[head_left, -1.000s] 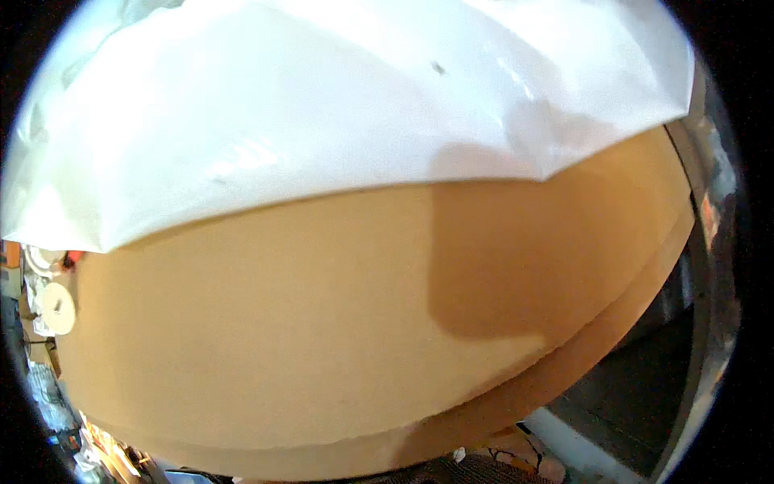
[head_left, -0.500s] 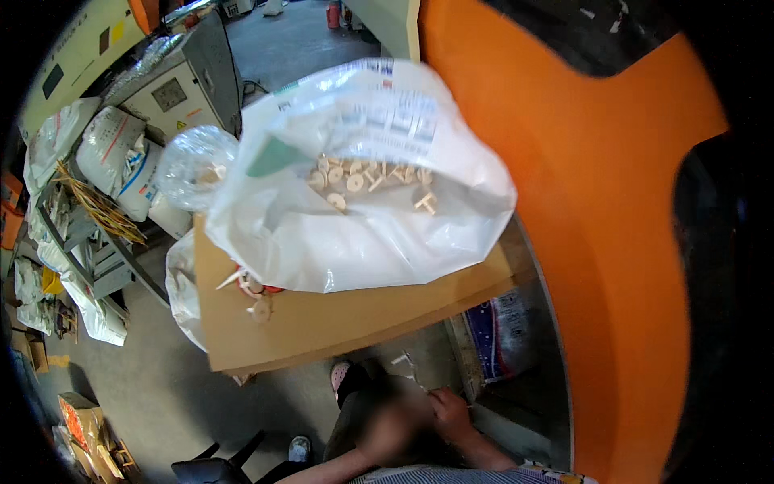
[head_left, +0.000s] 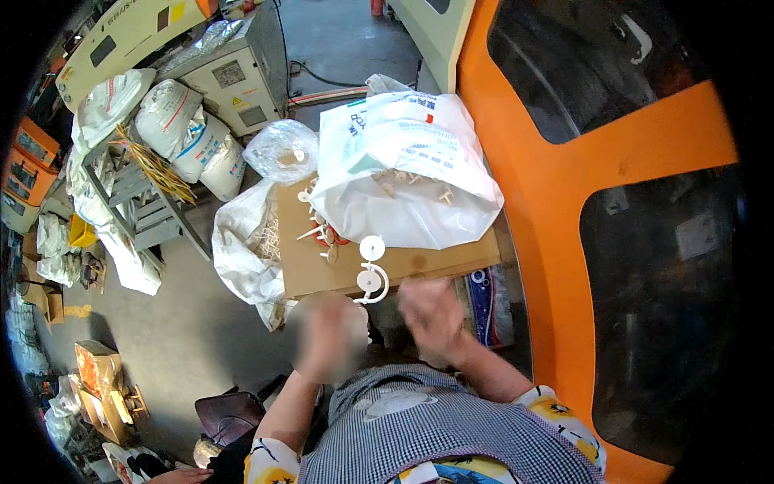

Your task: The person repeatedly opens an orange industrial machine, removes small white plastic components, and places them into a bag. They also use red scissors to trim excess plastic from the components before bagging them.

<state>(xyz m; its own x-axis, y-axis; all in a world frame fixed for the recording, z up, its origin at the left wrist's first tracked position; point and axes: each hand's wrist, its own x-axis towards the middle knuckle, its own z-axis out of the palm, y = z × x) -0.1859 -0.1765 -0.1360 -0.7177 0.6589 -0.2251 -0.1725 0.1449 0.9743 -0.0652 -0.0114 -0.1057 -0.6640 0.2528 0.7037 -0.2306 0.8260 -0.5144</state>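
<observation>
A white moulded plastic piece [head_left: 370,281] with round discs on a curved runner rises from beside my left hand [head_left: 326,335]. The hand is blurred, but its fingers appear closed on the lower end of the piece. To the right, my right hand [head_left: 433,316] is raised close to the cardboard's front edge, apart from the piece and smeared by motion, so its fingers are unclear. Ahead lies a large white plastic sack [head_left: 403,206], its mouth open toward me, with several small cream disc-and-stem parts [head_left: 446,196] inside.
The sack rests on a cardboard surface [head_left: 347,278], with loose white parts and a red-handled tool [head_left: 329,235] at its left. A sack of thin white scraps [head_left: 250,234] stands left of it. An orange machine [head_left: 548,266] borders the right. Another person's arm [head_left: 181,476] shows lower left.
Both hands have come up from low near my lap to the cardboard's front edge and moved apart. The white piece is now raised over that edge. The view has shifted, showing more of my apron.
</observation>
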